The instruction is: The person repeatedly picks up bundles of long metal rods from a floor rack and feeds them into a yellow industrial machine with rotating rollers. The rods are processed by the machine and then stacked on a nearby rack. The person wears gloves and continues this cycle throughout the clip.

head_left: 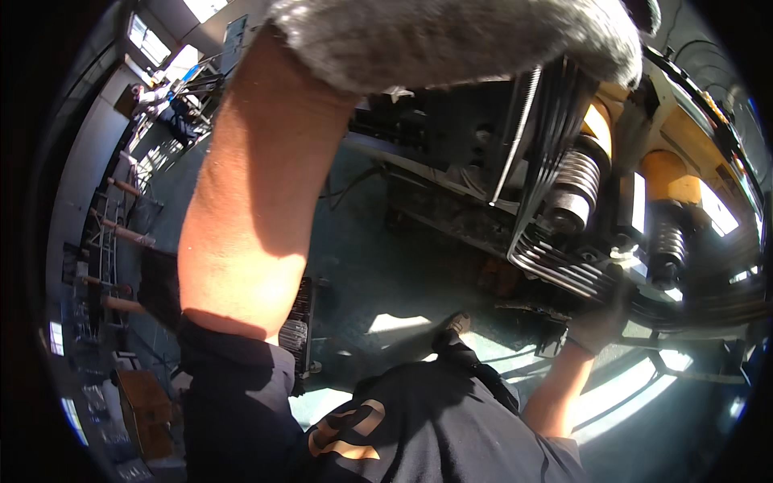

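A bundle of thin bent metal rods (572, 278) turns a corner at the machine's near side, one leg rising and the other running right. My left hand (459, 40), in a grey knitted glove, is large and close at the top; its fingers curl over the upper end of the rods, their inner side hidden. Low on the right, my right hand (600, 322), in a dark grey glove and blurred, is closed around the lower leg. A single ribbed rod (515, 137) slants down beside the bundle. Behind the bundle are ridged metal cylinders (576, 185) on the machine.
The machine has yellow housings (670, 177) and a dark frame edge (451, 181). A dark ribbed stack (296, 330) stands beside my left elbow. At the far left are a rack with orange-brown bars (125, 233), a brown box (145, 410) and a distant person (173, 113). Sunlight patches the green floor.
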`<state>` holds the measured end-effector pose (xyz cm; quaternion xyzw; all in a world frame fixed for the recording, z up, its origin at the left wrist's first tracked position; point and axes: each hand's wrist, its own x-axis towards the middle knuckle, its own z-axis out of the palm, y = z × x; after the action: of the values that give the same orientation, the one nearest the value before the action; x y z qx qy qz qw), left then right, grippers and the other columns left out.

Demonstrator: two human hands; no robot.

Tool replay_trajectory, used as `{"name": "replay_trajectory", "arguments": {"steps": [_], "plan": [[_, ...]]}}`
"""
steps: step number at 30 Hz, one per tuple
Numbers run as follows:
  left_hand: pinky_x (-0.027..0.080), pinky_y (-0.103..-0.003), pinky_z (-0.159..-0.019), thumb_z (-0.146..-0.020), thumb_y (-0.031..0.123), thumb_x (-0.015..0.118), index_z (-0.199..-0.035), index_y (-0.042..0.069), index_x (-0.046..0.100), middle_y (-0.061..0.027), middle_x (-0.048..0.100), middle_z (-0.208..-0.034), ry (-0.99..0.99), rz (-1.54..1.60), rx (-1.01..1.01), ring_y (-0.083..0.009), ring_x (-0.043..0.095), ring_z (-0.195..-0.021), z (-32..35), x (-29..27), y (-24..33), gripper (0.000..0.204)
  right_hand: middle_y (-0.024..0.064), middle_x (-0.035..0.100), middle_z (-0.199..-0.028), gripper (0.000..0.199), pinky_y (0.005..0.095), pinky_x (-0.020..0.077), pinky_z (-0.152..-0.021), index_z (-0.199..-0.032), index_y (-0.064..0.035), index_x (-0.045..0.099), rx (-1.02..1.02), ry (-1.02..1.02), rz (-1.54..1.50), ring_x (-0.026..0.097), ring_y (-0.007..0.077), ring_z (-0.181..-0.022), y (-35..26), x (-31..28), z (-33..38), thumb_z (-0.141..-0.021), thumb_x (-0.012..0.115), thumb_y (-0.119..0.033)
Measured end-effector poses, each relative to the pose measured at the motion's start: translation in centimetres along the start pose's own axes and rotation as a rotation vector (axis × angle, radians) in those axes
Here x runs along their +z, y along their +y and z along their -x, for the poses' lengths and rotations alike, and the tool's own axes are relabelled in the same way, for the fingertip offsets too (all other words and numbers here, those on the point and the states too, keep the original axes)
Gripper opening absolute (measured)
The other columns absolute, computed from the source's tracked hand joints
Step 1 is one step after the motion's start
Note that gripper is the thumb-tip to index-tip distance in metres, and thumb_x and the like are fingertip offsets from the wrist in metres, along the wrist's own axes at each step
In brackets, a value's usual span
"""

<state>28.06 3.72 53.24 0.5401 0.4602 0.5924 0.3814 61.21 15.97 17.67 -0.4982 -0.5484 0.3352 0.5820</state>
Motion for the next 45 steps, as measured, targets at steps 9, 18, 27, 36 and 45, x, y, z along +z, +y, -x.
{"name": "replay_trajectory", "arguments": {"steps": [9, 18, 27, 36, 45], "plan": [[0.064, -0.035, -0.085, -0.092, 0.003, 0.080, -0.106, 0.005, 0.071, -0.0044, 0.074, -0.098, 0.504, -0.111, 0.435, -0.0173, 0.076, -0.090, 30.9, 1.3, -0.2, 0.018, 0.0228, 0.071, -0.145, 0.056, 0.0455, 0.0603, -0.111, -0.151, -0.0021, 0.067, -0.656, -0.224, 0.422, 0.070, 0.0374, -0.132, 2.3, -0.9, 7.6, -0.118, 0.037, -0.037], [0.064, -0.038, -0.094, -0.099, -0.005, 0.073, -0.119, 0.005, 0.071, -0.0084, 0.076, -0.109, 1.367, -0.159, 0.461, -0.0229, 0.078, -0.104, 60.7, 15.9, 2.2, 0.023, 0.0159, 0.077, -0.105, 0.039, 0.0394, 0.0607, -0.075, -0.125, 0.0051, 0.071, -0.207, -0.806, -0.551, 0.072, 0.0269, -0.084, -15.1, 6.9, 26.3, -0.109, 0.071, -0.030], [0.068, -0.047, -0.084, -0.095, -0.004, 0.069, -0.117, 0.000, 0.070, -0.0191, 0.079, -0.101, 2.167, -0.202, 0.523, -0.0316, 0.080, -0.095, 74.4, 36.9, 6.6, 0.023, 0.0133, 0.073, -0.101, 0.037, 0.0372, 0.0561, -0.071, -0.131, 0.0041, 0.070, -0.441, -1.500, -0.825, 0.068, 0.0227, -0.081, -21.3, 7.8, 41.4, -0.117, 0.056, -0.028], [0.067, -0.050, -0.085, -0.091, -0.002, 0.066, -0.117, -0.005, 0.067, -0.0241, 0.076, -0.097, 2.391, -0.387, 0.943, -0.0406, 0.078, -0.091, 91.1, 52.0, 11.2, 0.026, 0.0053, 0.071, -0.096, 0.033, 0.0276, 0.0522, -0.076, -0.128, 0.0045, 0.072, -0.120, -1.858, -0.973, 0.066, 0.0125, -0.084, -41.2, -7.6, 62.5, -0.110, 0.074, -0.023], [0.057, -0.059, -0.109, -0.097, 0.006, 0.061, -0.109, -0.002, 0.068, -0.0185, 0.077, -0.101, 2.192, -0.370, 1.557, -0.0404, 0.075, -0.105, 116.1, 71.9, 21.2, 0.017, 0.0194, 0.075, -0.093, 0.042, 0.0419, 0.0555, -0.083, -0.121, 0.0026, 0.073, -1.050, -1.786, -1.379, 0.073, 0.0294, -0.088, -72.2, -43.5, 82.3, -0.103, 0.074, -0.035]]}}
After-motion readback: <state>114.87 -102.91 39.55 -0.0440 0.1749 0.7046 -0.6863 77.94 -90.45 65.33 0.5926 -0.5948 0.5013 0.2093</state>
